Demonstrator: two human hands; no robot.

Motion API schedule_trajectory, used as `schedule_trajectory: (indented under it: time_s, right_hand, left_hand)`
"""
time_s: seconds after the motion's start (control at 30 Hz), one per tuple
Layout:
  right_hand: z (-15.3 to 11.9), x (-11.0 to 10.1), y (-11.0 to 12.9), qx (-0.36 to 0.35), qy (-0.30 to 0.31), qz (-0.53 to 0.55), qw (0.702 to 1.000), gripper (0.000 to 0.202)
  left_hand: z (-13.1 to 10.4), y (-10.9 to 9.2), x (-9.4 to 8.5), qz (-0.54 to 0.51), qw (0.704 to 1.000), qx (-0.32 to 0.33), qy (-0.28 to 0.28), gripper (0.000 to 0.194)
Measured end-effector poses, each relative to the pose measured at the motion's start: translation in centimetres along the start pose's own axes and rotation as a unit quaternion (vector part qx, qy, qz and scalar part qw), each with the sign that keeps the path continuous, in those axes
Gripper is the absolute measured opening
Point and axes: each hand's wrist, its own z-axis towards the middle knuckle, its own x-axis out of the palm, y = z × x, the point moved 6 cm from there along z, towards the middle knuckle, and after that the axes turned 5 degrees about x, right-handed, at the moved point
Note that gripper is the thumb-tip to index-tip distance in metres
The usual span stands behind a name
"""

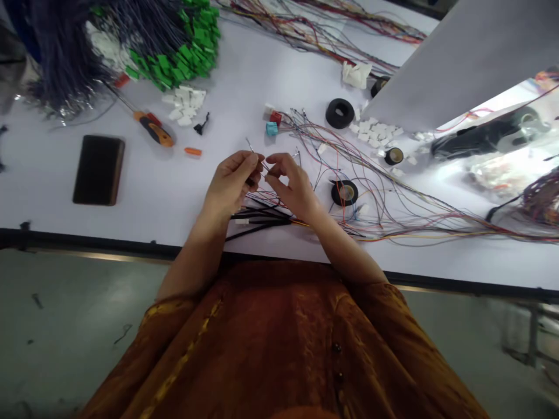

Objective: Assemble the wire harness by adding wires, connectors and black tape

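Observation:
My left hand (233, 177) is closed, its thumb and fingers pinching a thin dark wire (263, 165) with a small metal end (249, 144) sticking out toward the far side. Close beside it, my right hand (292, 181) pinches the same wire between thumb and fingertips. A small black piece partly shows under the left fingers; I cannot make out what it is. Beneath the hands lie black-sleeved wires (262, 216) with a white connector (241, 221). Just beyond them are a teal connector (271, 128) and a red connector (275, 117) on a bundle of coloured wires (349, 150).
Black tape rolls (340, 113) and white connectors (378, 132) lie to the right, near a grey panel (463, 64). At left are a screwdriver (152, 128), a dark phone-like slab (98, 170) and wires with green connectors (187, 55). The table's dark edge (279, 259) runs before my body.

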Motion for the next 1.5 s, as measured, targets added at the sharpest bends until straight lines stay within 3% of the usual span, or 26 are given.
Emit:
schedule_trajectory:
  time_s: [0.13, 0.27, 0.4, 0.57, 0.8, 0.97, 1.5]
  right_hand:
    - [2.3, 1.6, 1.4, 0.009, 0.01, 0.047, 0.999, 0.004]
    - [2.7, 2.4, 2.8, 0.01, 0.032, 0.058, 0.998, 0.013]
    - [2.4, 3.2, 2.4, 0.015, 0.061, 0.054, 0.997, 0.018]
    - [1.5, 3.5, 0.8, 0.051, 0.08, 0.05, 0.994, 0.019]
    - [0.8, 3.1, 0.3, 0.072, 0.105, 0.026, 0.992, 0.02]
    - [0.5, 3.1, 0.1, 0.089, 0.134, 0.039, 0.986, 0.025]
    - [-0.2, 2.7, 2.4, -0.049, 0.074, -0.086, 0.992, 0.018]
  left_hand:
    - [-0.9, 0.3, -2.9, -0.069, 0.996, -0.044, -0.02, 0.022]
    - [-1.9, 0.6, -4.5, -0.063, 0.998, -0.022, -0.001, 0.022]
    - [-2.4, 0.8, -5.6, -0.038, 0.998, 0.018, -0.056, 0.022]
    - [-2.7, 0.6, -5.2, -0.063, 0.996, 0.014, -0.054, 0.029]
    - [-3.2, 0.6, -5.3, -0.03, 0.998, 0.006, -0.063, 0.047]
    - [-3.4, 0.8, -5.3, -0.028, 0.997, -0.002, -0.073, 0.044]
    - [-4.0, 0.4, -6.3, 0.061, 0.993, 0.088, -0.043, 0.029]
